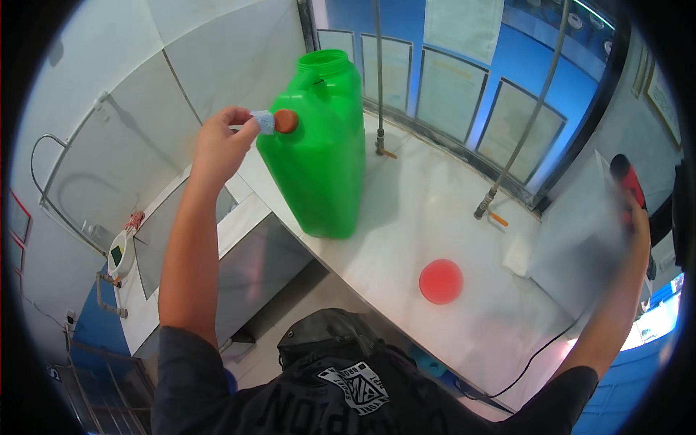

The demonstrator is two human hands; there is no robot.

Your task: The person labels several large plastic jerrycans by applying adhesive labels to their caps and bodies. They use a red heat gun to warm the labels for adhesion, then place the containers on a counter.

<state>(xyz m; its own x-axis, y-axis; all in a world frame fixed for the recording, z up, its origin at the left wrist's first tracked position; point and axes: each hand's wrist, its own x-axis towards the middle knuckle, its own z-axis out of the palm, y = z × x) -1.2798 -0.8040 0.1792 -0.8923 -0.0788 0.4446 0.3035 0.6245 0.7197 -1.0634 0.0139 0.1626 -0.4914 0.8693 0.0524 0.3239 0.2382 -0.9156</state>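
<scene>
A large green plastic jerrycan (315, 174) stands upright on the white counter (395, 290), with an orange-brown cap (286, 121) on its near shoulder and an open mouth on top. My left hand (226, 145) pinches a small pale blue speckled strip (262, 122) right beside that cap. At the far right, my right hand (635, 217) grips a red and black handheld tool (626, 181) with a cord trailing below, apparently a heat gun; hand and tool are partly blurred. A round red lid (441, 281) lies on the counter to the right of the jerrycan.
A steel sink (239, 254) with a round white gauge (119, 252) sits at left. Two thin pipes with orange-handled valves (497, 217) run in front of the window. A small white block (517, 254) and a grey panel (562, 246) are at right.
</scene>
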